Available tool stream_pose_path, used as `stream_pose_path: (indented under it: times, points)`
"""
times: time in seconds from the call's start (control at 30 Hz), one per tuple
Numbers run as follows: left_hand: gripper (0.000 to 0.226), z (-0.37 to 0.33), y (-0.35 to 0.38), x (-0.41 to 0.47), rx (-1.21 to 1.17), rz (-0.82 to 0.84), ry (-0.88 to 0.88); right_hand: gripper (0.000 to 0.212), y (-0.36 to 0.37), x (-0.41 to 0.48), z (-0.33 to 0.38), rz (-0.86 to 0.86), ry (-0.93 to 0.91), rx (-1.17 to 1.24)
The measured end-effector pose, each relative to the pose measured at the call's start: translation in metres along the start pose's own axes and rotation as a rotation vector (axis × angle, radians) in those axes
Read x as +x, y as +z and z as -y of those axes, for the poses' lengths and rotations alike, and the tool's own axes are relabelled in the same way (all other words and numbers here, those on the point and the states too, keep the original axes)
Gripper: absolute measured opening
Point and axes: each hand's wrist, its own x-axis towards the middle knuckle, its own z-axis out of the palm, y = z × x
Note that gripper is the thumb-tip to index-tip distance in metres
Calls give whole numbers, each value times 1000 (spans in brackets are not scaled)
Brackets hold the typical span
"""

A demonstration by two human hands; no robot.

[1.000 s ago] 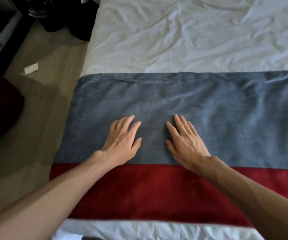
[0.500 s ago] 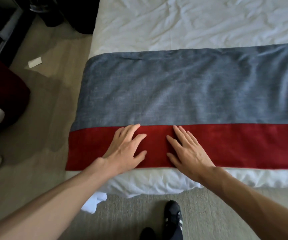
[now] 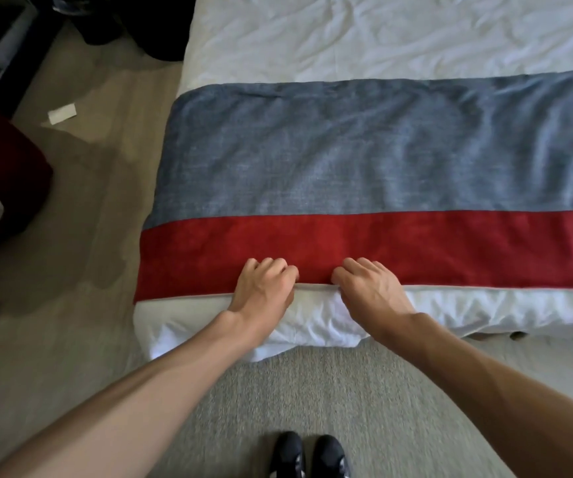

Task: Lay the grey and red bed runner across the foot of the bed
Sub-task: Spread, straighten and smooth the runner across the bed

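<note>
one bed runner (image 3: 364, 160) spans the bed (image 3: 381, 36) crosswise, red stripe (image 3: 399, 246) nearest.

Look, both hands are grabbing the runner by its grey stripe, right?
Not quite. The head view shows the left hand and the right hand grabbing the runner by its red stripe, at the near edge. The grey stripe lies farther up the bed, untouched.
</note>
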Motion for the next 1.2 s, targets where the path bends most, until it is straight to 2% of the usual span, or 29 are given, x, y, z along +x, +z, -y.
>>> stream_pose_path:
  times: [0.23, 0.33, 0.4, 0.5, 0.63, 0.83, 1.2]
  points:
    - [21, -6, 0, -12, 0, 42, 14, 35, -7, -7, 8, 71, -30, 85]
    - [18, -3, 5, -14, -30, 28, 48, 16, -5, -6, 9, 164, -15, 86]
    - [25, 0, 6, -15, -67, -25, 64, 7, -5, -6, 10, 138, -1, 137]
    - [45, 10, 0, -14, -52, -92, 11, 19, -6, -4, 12, 64, 16, 157]
    - [62, 30, -11, -6, 41, 36, 1, 37, -12, 2, 16, 0, 82, 153]
    - [61, 62, -27, 8, 46, 21, 18, 51, -14, 25, 28, 38, 135, 137]
    - [61, 151, -29, 10, -3, 49, -9, 56, -7, 109, 97, 69, 235, 116]
